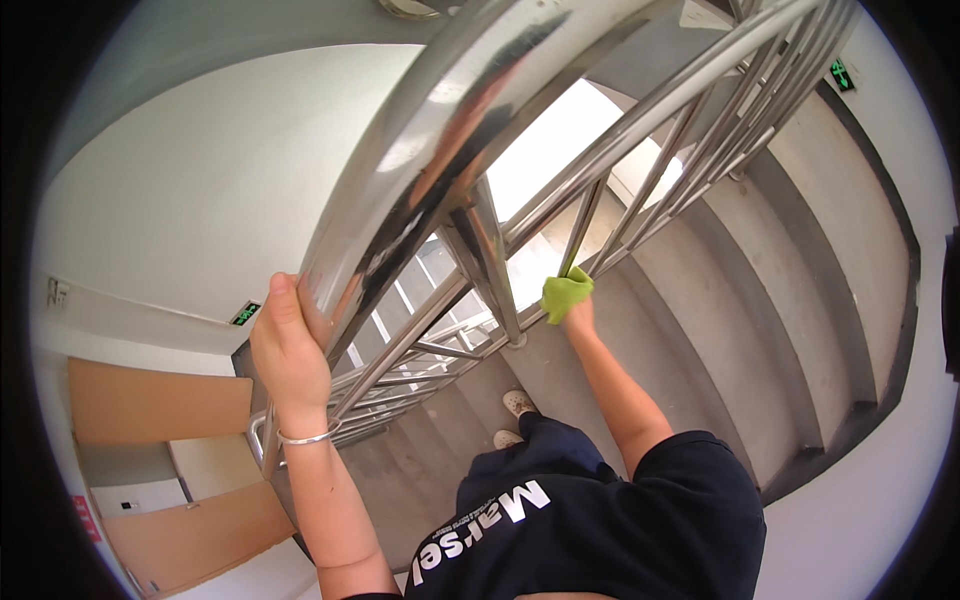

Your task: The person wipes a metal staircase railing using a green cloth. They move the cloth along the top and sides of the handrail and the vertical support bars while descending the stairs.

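Note:
My left hand point(292, 349) grips the thick polished metal handrail point(375, 202) of a staircase, its thumb lying along the near side. A thin bangle circles that wrist. Lower down, my right hand point(577, 313) holds a green cloth point(566, 292) around the bottom part of a slim metal baluster point(583, 225). The cloth hides most of the fingers. Between my two hands stands a thicker metal post point(484, 262), its round foot on the stair edge. A lower rail point(600, 165) runs parallel beneath the handrail.
Grey concrete steps point(735, 277) climb to the right along a white wall. Below left, more railing point(405, 375) follows the descending flight. My feet, in light clogs point(517, 403), stand on a step. Wooden doors point(161, 401) and a green exit sign point(245, 313) are at far left.

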`<action>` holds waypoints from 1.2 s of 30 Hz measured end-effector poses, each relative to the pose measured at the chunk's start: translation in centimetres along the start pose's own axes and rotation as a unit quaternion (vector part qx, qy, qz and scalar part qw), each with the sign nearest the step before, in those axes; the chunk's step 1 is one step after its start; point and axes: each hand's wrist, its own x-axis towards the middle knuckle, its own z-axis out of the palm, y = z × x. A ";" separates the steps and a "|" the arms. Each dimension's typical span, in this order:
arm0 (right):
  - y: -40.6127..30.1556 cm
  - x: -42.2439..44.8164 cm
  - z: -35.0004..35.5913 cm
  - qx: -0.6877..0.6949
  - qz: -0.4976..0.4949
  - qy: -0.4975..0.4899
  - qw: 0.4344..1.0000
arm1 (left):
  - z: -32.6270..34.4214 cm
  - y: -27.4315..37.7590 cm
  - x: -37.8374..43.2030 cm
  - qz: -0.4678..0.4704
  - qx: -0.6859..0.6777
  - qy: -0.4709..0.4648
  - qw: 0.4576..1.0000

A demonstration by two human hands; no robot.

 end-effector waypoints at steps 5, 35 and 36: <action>-12.6 -8.8 0.5 0.091 -0.216 -0.051 0.971 | -0.6 -0.3 0.1 0.001 0.059 -0.043 0.997; -29.7 -17.4 21.0 -0.598 -0.598 -0.297 0.444 | -8.7 -13.9 -10.2 -0.070 -0.198 0.313 0.926; -33.1 -16.4 19.0 -0.561 -0.621 -0.227 0.497 | -9.3 -14.5 -10.9 -0.075 -0.190 0.309 0.929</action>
